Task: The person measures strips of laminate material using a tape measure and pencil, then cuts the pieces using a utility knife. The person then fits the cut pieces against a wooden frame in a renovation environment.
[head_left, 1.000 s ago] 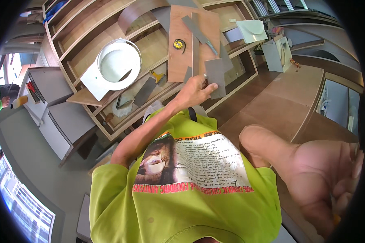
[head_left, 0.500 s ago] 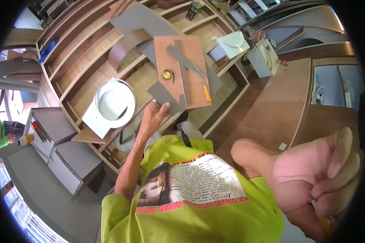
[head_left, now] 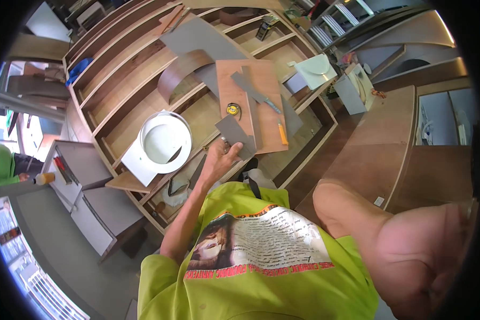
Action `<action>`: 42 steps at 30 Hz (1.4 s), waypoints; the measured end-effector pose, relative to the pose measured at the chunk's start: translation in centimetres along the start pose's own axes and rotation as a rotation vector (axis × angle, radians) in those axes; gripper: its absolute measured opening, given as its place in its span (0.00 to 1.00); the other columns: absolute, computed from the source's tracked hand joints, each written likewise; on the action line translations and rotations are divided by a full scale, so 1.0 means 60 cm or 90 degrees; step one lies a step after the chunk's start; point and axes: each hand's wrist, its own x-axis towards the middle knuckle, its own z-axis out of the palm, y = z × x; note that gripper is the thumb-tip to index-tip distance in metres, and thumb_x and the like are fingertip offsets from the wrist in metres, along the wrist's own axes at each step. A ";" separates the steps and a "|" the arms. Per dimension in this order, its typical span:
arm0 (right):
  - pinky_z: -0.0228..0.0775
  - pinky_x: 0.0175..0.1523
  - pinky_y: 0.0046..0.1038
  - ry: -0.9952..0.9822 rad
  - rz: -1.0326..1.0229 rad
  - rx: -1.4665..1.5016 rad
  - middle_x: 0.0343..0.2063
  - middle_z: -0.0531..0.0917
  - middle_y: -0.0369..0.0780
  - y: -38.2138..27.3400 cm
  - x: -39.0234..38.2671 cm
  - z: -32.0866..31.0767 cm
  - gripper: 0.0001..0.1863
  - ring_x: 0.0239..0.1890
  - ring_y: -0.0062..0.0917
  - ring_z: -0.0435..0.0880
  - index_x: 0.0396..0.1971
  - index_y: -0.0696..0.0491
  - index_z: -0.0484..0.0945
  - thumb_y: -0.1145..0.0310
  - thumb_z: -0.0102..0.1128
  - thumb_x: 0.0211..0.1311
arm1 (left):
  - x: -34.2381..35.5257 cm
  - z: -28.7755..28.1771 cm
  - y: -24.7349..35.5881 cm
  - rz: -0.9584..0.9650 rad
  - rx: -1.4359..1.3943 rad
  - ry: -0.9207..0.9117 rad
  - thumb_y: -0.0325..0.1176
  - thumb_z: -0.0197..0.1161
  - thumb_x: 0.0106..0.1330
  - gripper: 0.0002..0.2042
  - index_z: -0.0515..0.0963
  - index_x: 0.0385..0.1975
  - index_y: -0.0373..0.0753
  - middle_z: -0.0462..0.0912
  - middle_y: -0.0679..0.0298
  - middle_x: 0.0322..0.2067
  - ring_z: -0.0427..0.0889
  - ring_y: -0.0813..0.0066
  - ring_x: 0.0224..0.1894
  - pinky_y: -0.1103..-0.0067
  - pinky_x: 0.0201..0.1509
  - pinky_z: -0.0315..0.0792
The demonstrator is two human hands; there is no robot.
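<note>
My left hand (head_left: 218, 160) grips the near edge of a small grey sheet piece (head_left: 239, 134), its thumb lying along the edge. That piece rests over the near left part of a brown board (head_left: 264, 72). A yellow and black tape measure (head_left: 233, 109) sits just beyond it. On the board lie a flat grey blade-like piece (head_left: 245, 84) and a slim tool with an orange handle (head_left: 282, 133). My right hand (head_left: 416, 248) is raised close at the right rim. Its fingers look curled, but they are dark and partly cut off; whatever they hold is hidden.
Beneath everything spreads a large wooden frame with parallel slats (head_left: 120, 88). A white panel with a round ring (head_left: 185, 149) stands left of my left hand. A curved brown strip (head_left: 170, 74) lies farther back. At the far left, a person in a green sleeve (head_left: 2, 173) reaches in.
The view has shifted, so the bench scene sits lower and farther right. My right hand has moved farther into the right rim, hiding its fingers. My left hand keeps its grip on the sheet piece.
</note>
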 end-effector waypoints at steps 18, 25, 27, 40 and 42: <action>0.72 0.46 0.19 -0.180 0.803 0.237 0.37 0.81 0.35 0.183 -0.275 -0.003 0.12 0.39 0.15 0.79 0.45 0.59 0.77 0.69 0.63 0.66 | -0.050 0.011 0.155 0.098 -0.036 -0.173 0.37 0.61 0.71 0.15 0.77 0.50 0.34 0.83 0.67 0.42 0.80 0.78 0.44 0.77 0.49 0.75; 0.74 0.42 0.18 -0.082 0.812 0.275 0.36 0.83 0.35 0.149 -0.334 0.004 0.09 0.36 0.13 0.80 0.42 0.58 0.78 0.71 0.64 0.65 | -0.048 0.036 0.197 0.126 0.045 -0.222 0.35 0.62 0.70 0.15 0.77 0.50 0.33 0.83 0.65 0.42 0.80 0.77 0.43 0.77 0.48 0.76; 0.73 0.39 0.18 -0.078 0.837 0.236 0.36 0.81 0.34 0.142 -0.323 -0.009 0.08 0.35 0.13 0.79 0.39 0.57 0.80 0.70 0.65 0.64 | -0.050 0.053 0.188 0.123 0.043 -0.214 0.35 0.63 0.70 0.15 0.77 0.50 0.33 0.83 0.65 0.42 0.79 0.77 0.43 0.77 0.47 0.76; 0.72 0.36 0.20 -0.050 0.825 0.041 0.28 0.84 0.37 0.095 -0.382 -0.160 0.11 0.31 0.15 0.80 0.37 0.61 0.83 0.68 0.62 0.67 | -0.041 0.183 0.136 0.046 0.079 -0.239 0.28 0.63 0.67 0.14 0.77 0.50 0.29 0.83 0.62 0.40 0.79 0.78 0.41 0.79 0.46 0.73; 0.71 0.35 0.21 -0.007 0.828 -0.003 0.26 0.83 0.36 0.085 -0.385 -0.186 0.11 0.29 0.15 0.79 0.34 0.61 0.83 0.67 0.62 0.67 | -0.019 0.199 0.109 0.048 0.084 -0.300 0.27 0.62 0.68 0.16 0.74 0.53 0.28 0.83 0.61 0.42 0.79 0.77 0.42 0.79 0.46 0.74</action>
